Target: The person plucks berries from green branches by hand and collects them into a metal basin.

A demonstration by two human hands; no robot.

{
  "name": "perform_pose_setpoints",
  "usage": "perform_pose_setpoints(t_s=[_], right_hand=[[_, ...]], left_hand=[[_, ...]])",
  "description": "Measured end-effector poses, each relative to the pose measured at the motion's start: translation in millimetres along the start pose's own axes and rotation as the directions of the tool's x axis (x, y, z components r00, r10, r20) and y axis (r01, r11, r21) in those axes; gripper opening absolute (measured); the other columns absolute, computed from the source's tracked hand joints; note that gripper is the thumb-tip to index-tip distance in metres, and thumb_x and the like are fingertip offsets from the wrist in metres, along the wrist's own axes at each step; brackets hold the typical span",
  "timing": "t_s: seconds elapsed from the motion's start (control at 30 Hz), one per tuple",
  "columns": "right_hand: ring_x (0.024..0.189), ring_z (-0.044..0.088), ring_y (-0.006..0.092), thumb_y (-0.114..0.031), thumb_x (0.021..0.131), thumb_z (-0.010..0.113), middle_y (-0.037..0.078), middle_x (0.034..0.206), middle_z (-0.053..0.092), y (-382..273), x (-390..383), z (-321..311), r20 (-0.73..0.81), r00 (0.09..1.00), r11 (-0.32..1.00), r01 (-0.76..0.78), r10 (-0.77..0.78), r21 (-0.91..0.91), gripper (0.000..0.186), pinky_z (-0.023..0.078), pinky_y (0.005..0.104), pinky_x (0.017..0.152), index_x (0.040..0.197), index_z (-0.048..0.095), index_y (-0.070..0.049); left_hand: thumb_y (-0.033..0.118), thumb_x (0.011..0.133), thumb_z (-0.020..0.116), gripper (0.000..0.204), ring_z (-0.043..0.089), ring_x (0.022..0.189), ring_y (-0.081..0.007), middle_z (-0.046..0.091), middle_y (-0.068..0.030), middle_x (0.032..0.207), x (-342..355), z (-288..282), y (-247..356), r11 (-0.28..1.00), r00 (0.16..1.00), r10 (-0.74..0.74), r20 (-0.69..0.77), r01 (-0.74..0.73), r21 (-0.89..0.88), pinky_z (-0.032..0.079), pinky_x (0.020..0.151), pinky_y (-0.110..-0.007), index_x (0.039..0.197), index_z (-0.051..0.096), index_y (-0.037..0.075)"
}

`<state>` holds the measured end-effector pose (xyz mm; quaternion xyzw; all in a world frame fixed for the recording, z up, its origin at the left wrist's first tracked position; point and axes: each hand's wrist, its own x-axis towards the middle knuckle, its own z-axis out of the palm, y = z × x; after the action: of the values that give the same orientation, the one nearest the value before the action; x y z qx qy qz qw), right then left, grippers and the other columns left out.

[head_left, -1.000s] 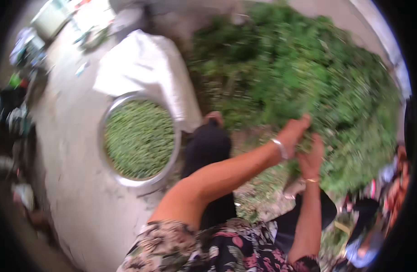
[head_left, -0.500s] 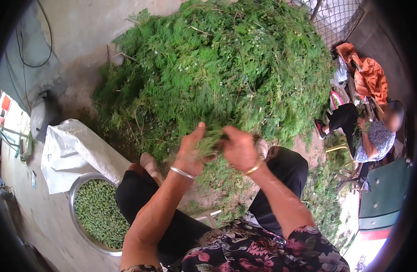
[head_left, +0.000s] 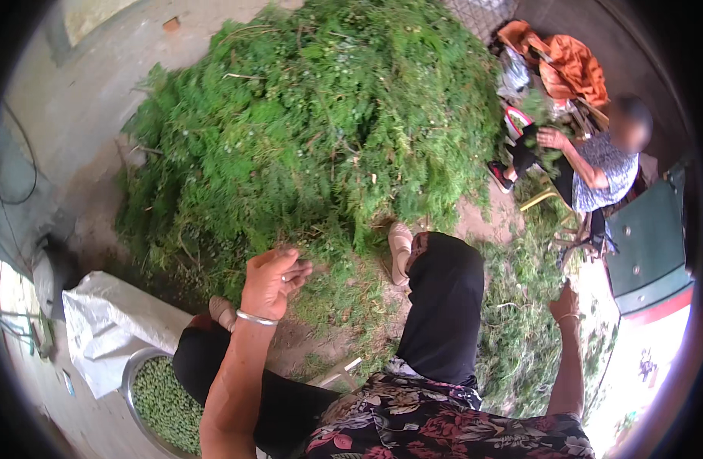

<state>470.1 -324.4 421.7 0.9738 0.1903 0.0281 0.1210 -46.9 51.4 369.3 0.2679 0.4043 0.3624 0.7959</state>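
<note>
My left hand (head_left: 275, 284) hovers before the near edge of a big heap of green conifer branches (head_left: 313, 130). Its fingers are curled in toward the palm, and whatever they may hold is hidden. A silver bangle (head_left: 257, 318) circles that wrist. My right hand (head_left: 565, 303) is stretched far out to the right, over loose sprigs (head_left: 520, 329) strewn on the ground. It looks small and blurred there, so its fingers cannot be made out. At my left knee stands a metal basin (head_left: 131, 382) filled with small green cones or berries (head_left: 164, 404).
A white woven sack (head_left: 118, 321) lies beside the basin. Across to the right another person (head_left: 604, 164) sits handling a green sprig, near an orange cloth (head_left: 573, 61) and a green panel (head_left: 648, 249). A concrete wall (head_left: 130, 46) rises behind the heap.
My hands were together at a green sprig and have parted. The right swung far out to the right; the left moved slightly left. The head view has shifted, and the other person's hand is raised.
</note>
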Motion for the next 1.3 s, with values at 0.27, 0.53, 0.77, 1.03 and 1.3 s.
perform_pose_setpoints(t_s=[0.27,0.53,0.77,1.03,1.3], right_hand=[[0.085,0.064,0.0377,-0.020,0.078,0.071,0.025,0.093,0.065,-228.8,-28.4,-57.6,-0.301,0.836,0.561,0.535,-0.459,0.632,0.039,0.052,0.0404,0.075,0.108,0.061,0.003],[0.068,0.064,0.0394,-0.015,0.081,0.067,0.023,0.076,0.063,-399.3,-89.5,-100.4,-0.271,0.460,0.217,0.760,-0.845,0.613,0.023,0.052,0.0460,0.060,0.091,0.054,0.001],[0.062,0.064,0.0315,-0.009,0.069,0.067,0.016,0.065,0.058,-423.4,-97.6,-65.8,-0.276,0.327,0.140,0.836,-0.904,0.531,0.023,0.049,0.0421,0.054,0.083,0.054,0.005],[0.059,0.061,0.0207,-0.012,0.059,0.065,0.009,0.065,0.059,-421.4,-93.8,-62.8,-0.444,0.443,0.175,0.833,-0.779,0.524,0.026,0.046,0.0344,0.059,0.081,0.062,0.003],[0.060,0.060,0.0200,-0.014,0.063,0.062,0.005,0.061,0.054,-420.9,-83.5,-52.7,-0.456,0.536,0.228,0.789,-0.711,0.570,0.020,0.043,0.0345,0.057,0.077,0.062,0.000]], left_hand=[[0.015,0.085,0.067,0.019,0.068,0.079,-0.0303,0.067,-0.0197,0.087,28.7,4.2,-21.2,0.990,0.996,-0.089,-0.007,0.089,0.105,0.054,0.066,-0.037,0.090,0.059,-0.001],[0.021,0.086,0.065,0.031,0.060,0.094,-0.0338,0.061,-0.0191,0.097,83.6,-2.8,-38.8,0.955,0.956,-0.286,-0.064,0.290,0.065,0.052,0.081,-0.045,0.102,0.057,-0.005],[0.023,0.093,0.058,0.034,0.062,0.085,-0.0339,0.061,-0.0240,0.097,218.8,34.2,-85.2,0.960,0.979,-0.202,0.027,0.192,0.205,0.055,0.072,-0.045,0.103,0.050,-0.009],[0.027,0.093,0.059,0.054,0.054,0.101,-0.0436,0.052,-0.0294,0.110,376.7,93.1,-124.6,0.791,0.881,-0.447,0.156,0.471,-0.391,0.042,0.095,-0.061,0.122,0.034,-0.011],[0.025,0.099,0.045,0.024,0.036,0.053,-0.0122,0.037,-0.0009,0.065,420.8,64.0,-130.0,0.582,0.823,-0.416,0.387,0.568,-0.582,0.028,0.046,-0.027,0.083,0.043,0.007]])
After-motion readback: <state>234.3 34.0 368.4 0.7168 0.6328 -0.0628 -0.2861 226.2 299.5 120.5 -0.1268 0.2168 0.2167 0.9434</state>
